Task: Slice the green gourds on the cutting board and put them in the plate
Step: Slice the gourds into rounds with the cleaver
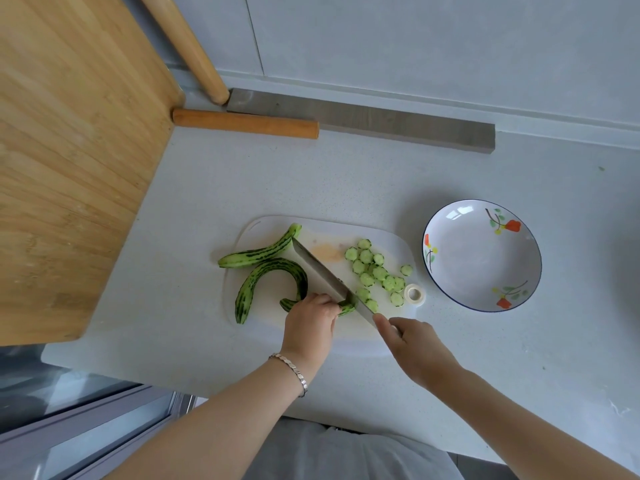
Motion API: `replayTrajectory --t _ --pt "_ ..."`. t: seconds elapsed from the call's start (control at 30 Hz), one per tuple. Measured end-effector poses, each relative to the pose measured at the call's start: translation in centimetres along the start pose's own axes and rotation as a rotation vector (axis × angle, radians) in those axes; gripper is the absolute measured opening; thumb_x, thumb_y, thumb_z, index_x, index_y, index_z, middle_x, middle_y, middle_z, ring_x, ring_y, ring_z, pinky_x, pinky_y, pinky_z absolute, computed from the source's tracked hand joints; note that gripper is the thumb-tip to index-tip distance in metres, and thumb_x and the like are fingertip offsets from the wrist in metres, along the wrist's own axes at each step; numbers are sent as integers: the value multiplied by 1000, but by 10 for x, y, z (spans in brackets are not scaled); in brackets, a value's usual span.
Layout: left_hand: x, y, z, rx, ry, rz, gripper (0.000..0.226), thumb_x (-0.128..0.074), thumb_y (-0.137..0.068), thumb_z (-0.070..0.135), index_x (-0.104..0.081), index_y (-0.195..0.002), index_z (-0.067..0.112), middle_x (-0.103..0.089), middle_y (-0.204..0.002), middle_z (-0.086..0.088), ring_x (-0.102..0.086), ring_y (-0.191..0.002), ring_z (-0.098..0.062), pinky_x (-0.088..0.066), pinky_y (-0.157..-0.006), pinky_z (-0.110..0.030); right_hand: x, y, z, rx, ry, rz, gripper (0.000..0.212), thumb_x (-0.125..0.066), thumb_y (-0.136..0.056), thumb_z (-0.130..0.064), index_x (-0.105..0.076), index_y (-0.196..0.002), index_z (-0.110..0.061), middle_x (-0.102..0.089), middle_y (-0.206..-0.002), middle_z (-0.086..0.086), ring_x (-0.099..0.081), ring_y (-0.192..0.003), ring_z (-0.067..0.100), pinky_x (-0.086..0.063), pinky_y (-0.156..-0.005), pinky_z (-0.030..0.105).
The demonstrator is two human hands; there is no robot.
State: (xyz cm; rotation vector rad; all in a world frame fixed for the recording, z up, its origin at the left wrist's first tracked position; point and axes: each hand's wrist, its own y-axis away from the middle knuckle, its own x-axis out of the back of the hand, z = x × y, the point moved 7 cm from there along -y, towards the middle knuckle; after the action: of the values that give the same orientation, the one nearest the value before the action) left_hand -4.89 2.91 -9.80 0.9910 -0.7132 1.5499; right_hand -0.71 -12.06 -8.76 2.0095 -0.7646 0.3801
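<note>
Green with dark stripes, a straight gourd lies at the far left of the white board, its tip over the edge. A curved gourd arches just nearer. A short gourd end shows at the board's near side; the hand over it hides whether it joins the curved gourd. The left hand grips that end with fingers curled down over it, a bracelet on the wrist. The right hand is wrapped round the handle of the knife, forefinger stretched along the blade's back. The blade runs diagonally across the board, its edge down on the gourd end just beside the left fingers. Right of the blade a loose heap of slices lies on the board, one a little apart toward the plate. The plate, white with red flowers and a blue rim, stands on the pale counter just right of the board. A tape roll sits at the board's near right corner. A bamboo slab fills the left, with a leaning pin, a lying pin and a grey bar by the wall.
</note>
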Motion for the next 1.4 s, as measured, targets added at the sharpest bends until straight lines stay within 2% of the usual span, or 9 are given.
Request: replayTrajectory --t 0.2,0.4,0.67,0.83,0.97,1.07,1.27,1.4 --pt "-4 2 -7 38 48 -14 23 -80 -53 -9 -64 -52 8 -61 -59 0 -58 -55 -18 -47 -38 -22 -1 -1 10 -45 -153 20 51 -36 -92 -54 -38 -66 -11 -36 -62 8 -29 -55 18 -27 -56 28" --pt "-1 0 -3 18 25 -5 25 -79 -51 -11 -62 -51 7 -57 -56 -1 -54 -51 -19 -42 -37 -22 11 6 6 -31 -200 -29 51 -38 -90 -56 -43 -66 -11 -39 -55 1 -31 -49 16 -30 -54 27" --pt "2 2 0 25 8 32 27 -80 -50 -10 -59 -49 8 -55 -56 -2 -53 -53 -21 -40 -41 -22 6 5 -1 -19 -52 -27 52 -38 -91 -56 -36 -65 -11 -37 -58 2 -29 -51 16 -29 -54 27" --pt "-1 3 -2 22 51 44 25 -80 -51 -11 -64 -52 8 -60 -60 0 -56 -55 -19 -45 -42 -21 -6 0 7 -32 -92 -21 51 -37 -92 -54 -34 -65 -11 -35 -60 4 -28 -53 16 -27 -54 28" --pt "3 5 0 20 60 70 29 -79 -46 -14 -73 -64 8 -65 -68 -2 -61 -57 -21 -51 -49 -23 -11 -2 15 -78 -223 3 51 -36 -92 -55 -40 -66 -11 -38 -60 6 -32 -54 18 -29 -56 29" --pt "5 6 2 26 41 100 35 -81 -44 -15 -74 -66 10 -66 -67 0 -60 -57 -22 -48 -55 -26 -8 -3 13 -89 -275 -1 52 -37 -92 -56 -41 -65 -11 -39 -57 4 -32 -49 16 -29 -53 28" --pt "0 0 9 -9 47 47 37 -82 -39 -15 -74 -63 10 -65 -62 1 -59 -52 -19 -46 -45 -17 9 4 8 -47 -241 -9 52 -38 -90 -56 -43 -62 -12 -40 -49 -3 -32 -43 13 -31 -51 26" --pt "-1 0 7 -20 32 24 36 -84 -38 -14 -73 -62 11 -66 -62 1 -60 -53 -19 -47 -42 -17 11 7 4 -33 -166 -15 52 -36 -89 -59 -41 -66 -12 -38 -59 5 -31 -53 19 -29 -55 28"
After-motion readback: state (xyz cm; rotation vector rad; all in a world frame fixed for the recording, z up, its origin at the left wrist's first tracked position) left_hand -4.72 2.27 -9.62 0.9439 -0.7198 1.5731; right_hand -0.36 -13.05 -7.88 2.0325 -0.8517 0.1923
